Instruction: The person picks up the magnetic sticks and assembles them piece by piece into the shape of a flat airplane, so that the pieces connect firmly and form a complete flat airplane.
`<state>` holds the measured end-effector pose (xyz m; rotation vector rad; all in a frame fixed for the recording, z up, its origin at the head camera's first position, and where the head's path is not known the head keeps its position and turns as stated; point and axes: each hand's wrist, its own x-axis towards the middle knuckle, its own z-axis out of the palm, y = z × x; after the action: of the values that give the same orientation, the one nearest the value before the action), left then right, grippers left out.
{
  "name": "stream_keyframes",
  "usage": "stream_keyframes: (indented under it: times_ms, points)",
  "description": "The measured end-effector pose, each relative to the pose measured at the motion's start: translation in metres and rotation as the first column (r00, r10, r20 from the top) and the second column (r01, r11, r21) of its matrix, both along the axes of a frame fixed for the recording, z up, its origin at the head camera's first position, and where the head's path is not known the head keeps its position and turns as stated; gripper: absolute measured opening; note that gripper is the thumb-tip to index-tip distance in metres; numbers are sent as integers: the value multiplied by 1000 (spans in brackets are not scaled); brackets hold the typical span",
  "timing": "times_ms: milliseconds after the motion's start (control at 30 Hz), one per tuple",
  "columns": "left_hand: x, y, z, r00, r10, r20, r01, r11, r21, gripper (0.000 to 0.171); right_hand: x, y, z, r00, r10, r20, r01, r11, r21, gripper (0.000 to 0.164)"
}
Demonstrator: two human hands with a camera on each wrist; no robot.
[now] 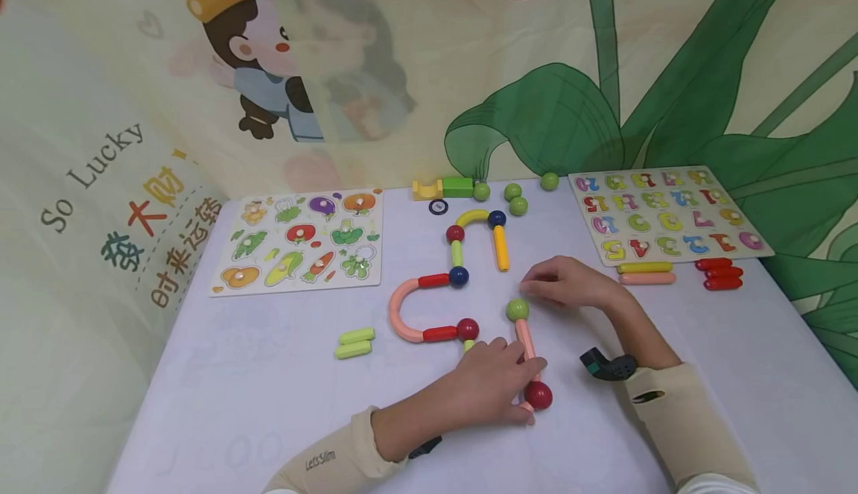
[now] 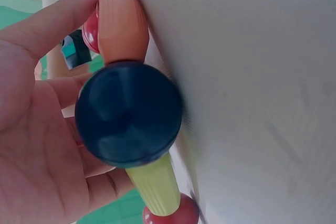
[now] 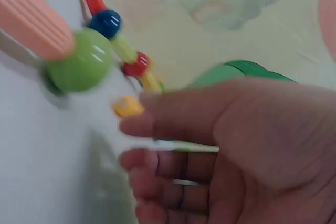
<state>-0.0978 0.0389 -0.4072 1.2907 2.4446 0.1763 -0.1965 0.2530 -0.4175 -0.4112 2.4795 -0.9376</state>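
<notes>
A winding chain of magnetic sticks and balls lies on the table. My left hand (image 1: 479, 382) covers its near end, with thumb and index finger on either side of a pink stick (image 2: 123, 27) that joins a navy ball (image 2: 128, 114). A light green stick (image 2: 155, 184) runs on from that ball. A red ball (image 1: 538, 395) sits by the thumb, and a longer pink stick (image 1: 525, 336) leads from it to a green ball (image 1: 518, 310). Just beyond the green ball hovers my right hand (image 1: 570, 283), its fingers loosely bent and holding nothing.
Light green sticks (image 1: 355, 343) lie left of the chain. A vegetable puzzle board (image 1: 221, 287) stands back left, a number board (image 1: 613, 258) back right. Near it are a yellow stick (image 1: 645, 267) and red sticks (image 1: 722, 273). Loose green balls (image 1: 518, 206) sit by the wall.
</notes>
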Motion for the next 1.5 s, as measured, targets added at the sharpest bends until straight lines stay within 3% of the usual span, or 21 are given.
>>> stream_keyframes:
  times_ms: [67, 133, 233, 300, 367, 467, 567, 700, 833, 967, 1067, 1133, 1233, 1333, 1400, 1500]
  points:
    - [0, 0, 0, 1000, 10, 6, -10, 1000, -3, 76, 2, 14, 9, 993, -69, -96, 79, 991, 104, 18]
    - [-1, 0, 0, 1000, 15, 4, -15, 1000, 1, 76, 8, 33, 21, 973, -131, -191, 172, 960, 220, 19]
    - [-1, -1, 1, 1000, 16, -12, -16, 1000, 18, 76, 16, 61, 36, 949, -226, -221, 290, 900, 326, 25]
    - [-1, -1, 2, 1000, 14, -23, -14, 1000, 27, 75, 17, 75, 40, 942, -257, -218, 322, 876, 360, 31]
    - [-2, -2, 3, 1000, 14, -28, -14, 1000, 28, 74, 16, 82, 41, 941, -271, -203, 329, 876, 354, 34]
    - [-3, -2, 3, 1000, 11, -28, -11, 1000, 28, 73, 8, 81, 38, 949, -251, -192, 301, 901, 313, 34]
    - [-3, -2, 2, 1000, 12, -24, -11, 1000, 27, 73, -9, 66, 29, 959, -206, -197, 252, 936, 247, 33]
    - [-4, -3, 1, 1000, 16, -9, -16, 1000, 20, 73, -49, 37, 13, 958, -135, -252, 183, 968, 175, 40]
    - [-4, -3, -1, 1000, 14, -3, -14, 1000, 15, 73, -90, 6, 1, 952, -104, -288, 162, 970, 182, 54]
    - [-4, -3, -1, 1000, 8, -6, -8, 1000, 16, 73, -110, -12, -6, 939, -119, -322, 202, 950, 239, 49]
    - [-4, -1, -1, 1000, 4, -5, -3, 1000, 14, 73, -105, -17, -6, 933, -156, -324, 253, 925, 284, 41]
    - [-4, 0, -1, 1000, -2, -11, 2, 1000, 13, 73, -93, -18, 0, 946, -186, -266, 267, 910, 316, 37]
    - [-4, 0, -1, 1000, -7, -19, 7, 1000, 13, 72, -71, -22, 10, 976, -178, -123, 211, 906, 367, 36]
    - [-4, 0, -1, 1000, -6, -26, 6, 1000, 13, 72, -52, -34, 15, 989, -148, 2, 136, 913, 385, 40]
    - [-4, -1, -1, 1000, -4, -29, 4, 1000, 16, 71, -45, -44, 14, 990, -140, 19, 122, 914, 388, 42]
    - [-4, -2, -1, 999, -7, -31, 7, 1000, 24, 70, -39, -57, 7, 985, -173, -19, 167, 904, 393, 46]
